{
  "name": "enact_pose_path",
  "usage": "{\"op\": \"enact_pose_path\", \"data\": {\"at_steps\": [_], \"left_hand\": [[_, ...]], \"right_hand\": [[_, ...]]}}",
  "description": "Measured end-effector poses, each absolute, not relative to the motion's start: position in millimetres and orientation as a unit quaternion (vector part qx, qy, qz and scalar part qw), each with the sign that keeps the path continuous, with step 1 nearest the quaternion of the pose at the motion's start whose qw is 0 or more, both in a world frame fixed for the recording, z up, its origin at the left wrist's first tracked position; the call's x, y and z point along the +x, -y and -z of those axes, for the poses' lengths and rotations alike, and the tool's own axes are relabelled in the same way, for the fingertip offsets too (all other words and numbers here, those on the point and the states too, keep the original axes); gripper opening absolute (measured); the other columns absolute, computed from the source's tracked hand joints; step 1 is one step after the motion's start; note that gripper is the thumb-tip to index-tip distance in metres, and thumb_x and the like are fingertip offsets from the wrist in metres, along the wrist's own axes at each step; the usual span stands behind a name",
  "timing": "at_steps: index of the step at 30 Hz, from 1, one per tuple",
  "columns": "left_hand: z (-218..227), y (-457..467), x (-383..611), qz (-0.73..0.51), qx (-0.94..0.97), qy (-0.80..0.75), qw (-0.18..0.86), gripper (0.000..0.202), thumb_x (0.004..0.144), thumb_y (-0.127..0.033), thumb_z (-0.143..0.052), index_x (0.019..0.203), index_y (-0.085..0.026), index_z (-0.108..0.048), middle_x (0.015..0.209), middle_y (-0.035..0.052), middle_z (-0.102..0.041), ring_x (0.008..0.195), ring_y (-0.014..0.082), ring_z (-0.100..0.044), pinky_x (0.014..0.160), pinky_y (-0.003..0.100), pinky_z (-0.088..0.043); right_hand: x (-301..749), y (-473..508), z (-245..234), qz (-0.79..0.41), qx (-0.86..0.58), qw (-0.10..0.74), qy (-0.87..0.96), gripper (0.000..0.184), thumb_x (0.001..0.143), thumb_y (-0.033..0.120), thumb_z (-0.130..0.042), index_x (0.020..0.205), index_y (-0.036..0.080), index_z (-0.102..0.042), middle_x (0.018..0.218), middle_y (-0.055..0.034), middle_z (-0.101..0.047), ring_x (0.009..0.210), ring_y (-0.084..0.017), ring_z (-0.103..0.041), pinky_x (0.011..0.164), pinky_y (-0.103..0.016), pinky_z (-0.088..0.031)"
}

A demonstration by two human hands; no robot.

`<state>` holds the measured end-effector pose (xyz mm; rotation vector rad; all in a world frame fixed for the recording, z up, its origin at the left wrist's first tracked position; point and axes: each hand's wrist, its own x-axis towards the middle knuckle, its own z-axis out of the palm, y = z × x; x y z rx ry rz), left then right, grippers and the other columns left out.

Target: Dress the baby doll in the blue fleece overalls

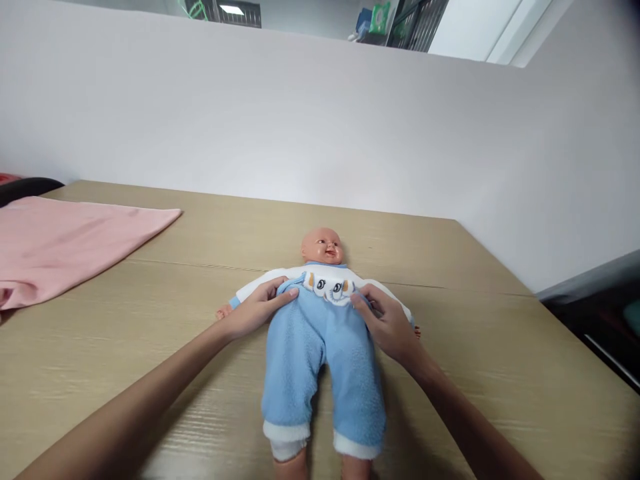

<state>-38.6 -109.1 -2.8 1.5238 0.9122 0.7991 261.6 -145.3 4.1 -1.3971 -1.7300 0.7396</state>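
Note:
A baby doll (323, 245) lies on its back on the wooden table, head toward the wall and legs toward me. It wears a white top (263, 281) with blue cuffs and light blue fleece pants (295, 360) with white hems; an animal face with two eyes shows at the chest. My left hand (257, 307) pinches the pants' waistband at the doll's side, thumb on top. At the opposite side, my right hand (387, 320) is closed on the waistband too, thumb in front and its other fingers partly hidden.
A pink cloth (75, 243) is spread over the table's left side. Behind the wooden table (210, 233) rises a pale wall (300, 120) with an opening along its top. Dark objects (600, 320) stand beyond the table's right edge, and a black curved thing (30, 188) sits at far left.

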Motion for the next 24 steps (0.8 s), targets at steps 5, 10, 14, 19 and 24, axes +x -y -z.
{"op": "enact_pose_path", "data": {"at_steps": [5,10,14,19,24], "left_hand": [[17,110,-43,-0.244,0.719,-0.428,0.49,0.045,0.104,-0.059,-0.058,0.124,-0.022,-0.072,0.124,0.008,-0.074,0.115,0.0311,-0.065,0.102,0.038,-0.048],[30,132,-68,-0.239,0.748,-0.419,0.455,0.035,0.1,-0.045,-0.062,0.124,-0.022,-0.071,0.132,0.011,-0.072,0.127,0.0354,-0.062,0.115,0.045,-0.043],[43,146,-63,-0.352,0.619,-0.43,0.555,0.033,0.096,-0.046,-0.07,0.122,-0.026,-0.071,0.13,0.0066,-0.073,0.135,0.0335,-0.059,0.118,0.041,-0.044],[56,148,-30,-0.473,0.289,-0.433,0.711,0.032,0.084,-0.039,-0.08,0.11,-0.023,-0.068,0.099,0.0016,-0.073,0.103,0.0261,-0.069,0.089,0.033,-0.055],[53,137,-15,-0.469,0.302,-0.384,0.736,0.036,0.075,-0.03,-0.09,0.103,-0.022,-0.07,0.096,0.0025,-0.076,0.098,0.0247,-0.071,0.088,0.033,-0.053]], "right_hand": [[268,129,27,-0.383,-0.567,0.416,0.598,0.056,0.093,0.079,-0.06,0.093,0.024,-0.068,0.082,-0.0015,-0.066,0.077,-0.023,-0.061,0.072,-0.034,-0.049],[283,163,44,-0.394,-0.571,0.393,0.604,0.056,0.092,0.076,-0.067,0.104,0.023,-0.074,0.101,-0.0059,-0.076,0.098,-0.028,-0.068,0.092,-0.039,-0.055],[280,180,56,-0.411,-0.601,0.448,0.519,0.051,0.091,0.076,-0.069,0.104,0.027,-0.072,0.098,-0.0031,-0.075,0.099,-0.027,-0.068,0.096,-0.04,-0.057],[265,161,74,-0.547,-0.56,0.545,0.299,0.063,0.074,0.075,-0.085,0.118,0.032,-0.076,0.121,-0.0038,-0.082,0.12,-0.032,-0.073,0.105,-0.045,-0.06],[264,141,75,-0.598,-0.522,0.529,0.301,0.066,0.071,0.069,-0.091,0.126,0.034,-0.077,0.133,-0.0021,-0.081,0.133,-0.031,-0.071,0.112,-0.047,-0.059]]}}
